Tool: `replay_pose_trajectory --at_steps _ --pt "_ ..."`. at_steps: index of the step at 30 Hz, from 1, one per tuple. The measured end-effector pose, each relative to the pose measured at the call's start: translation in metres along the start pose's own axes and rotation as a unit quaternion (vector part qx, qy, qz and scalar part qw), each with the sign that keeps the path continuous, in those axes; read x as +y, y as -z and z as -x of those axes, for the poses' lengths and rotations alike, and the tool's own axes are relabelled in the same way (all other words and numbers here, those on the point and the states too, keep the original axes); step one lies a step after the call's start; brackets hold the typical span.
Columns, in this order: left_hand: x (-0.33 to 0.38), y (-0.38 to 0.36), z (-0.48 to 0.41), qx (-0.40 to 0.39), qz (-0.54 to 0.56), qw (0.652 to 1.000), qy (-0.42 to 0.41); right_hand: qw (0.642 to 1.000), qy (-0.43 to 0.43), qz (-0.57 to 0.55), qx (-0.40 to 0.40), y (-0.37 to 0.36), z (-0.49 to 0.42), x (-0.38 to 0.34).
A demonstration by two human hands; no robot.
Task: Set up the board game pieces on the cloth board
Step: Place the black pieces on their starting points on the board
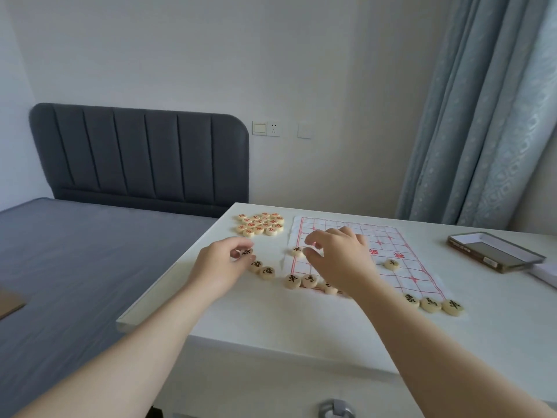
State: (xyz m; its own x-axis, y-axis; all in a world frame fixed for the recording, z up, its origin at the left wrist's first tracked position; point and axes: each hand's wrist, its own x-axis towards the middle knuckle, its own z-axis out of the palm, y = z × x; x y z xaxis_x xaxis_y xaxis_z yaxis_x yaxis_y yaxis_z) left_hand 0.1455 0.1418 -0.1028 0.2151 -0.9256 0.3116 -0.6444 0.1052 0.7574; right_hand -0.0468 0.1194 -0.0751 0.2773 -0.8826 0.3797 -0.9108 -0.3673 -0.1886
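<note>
A white cloth board point(388, 236) with a red grid lies on the white table point(271, 321). Round wooden pieces with black characters line its near edge, from one point(291, 280) at the left to one point(453, 306) at the right. Another black piece point(391, 263) sits further in on the grid. A heap of red-marked pieces point(260, 224) rests left of the cloth. My left hand point(221, 262) pinches a black piece point(246, 252) off the cloth, beside two more point(262, 268). My right hand point(339, 256) hovers over the cloth's left edge, fingertips at a black piece point(297, 251), loosely curled.
An open box point(494, 251) lies at the table's right side. A grey bed point(75, 282) with a padded headboard point(141, 158) stands left of the table. Blue curtains point(482, 116) hang at the back right. A metal handle point(334, 410) shows below the table's front edge.
</note>
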Motion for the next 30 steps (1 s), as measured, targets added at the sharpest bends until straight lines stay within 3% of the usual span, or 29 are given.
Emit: replay_pose_trajectory --at_steps 12,17,30 --pt "0.135 -0.116 0.0 -0.108 0.021 0.985 -0.135 0.977 -0.213 -0.022 0.007 0.04 0.04 0.15" --pt "0.164 -0.165 -0.006 -0.182 -0.047 0.968 -0.169 0.956 -0.285 -0.065 -0.014 0.032 0.047 0.195" --pt "0.169 -0.222 -0.021 -0.222 -0.203 0.934 -0.194 0.958 -0.277 -0.076 0.012 0.025 0.049 0.215"
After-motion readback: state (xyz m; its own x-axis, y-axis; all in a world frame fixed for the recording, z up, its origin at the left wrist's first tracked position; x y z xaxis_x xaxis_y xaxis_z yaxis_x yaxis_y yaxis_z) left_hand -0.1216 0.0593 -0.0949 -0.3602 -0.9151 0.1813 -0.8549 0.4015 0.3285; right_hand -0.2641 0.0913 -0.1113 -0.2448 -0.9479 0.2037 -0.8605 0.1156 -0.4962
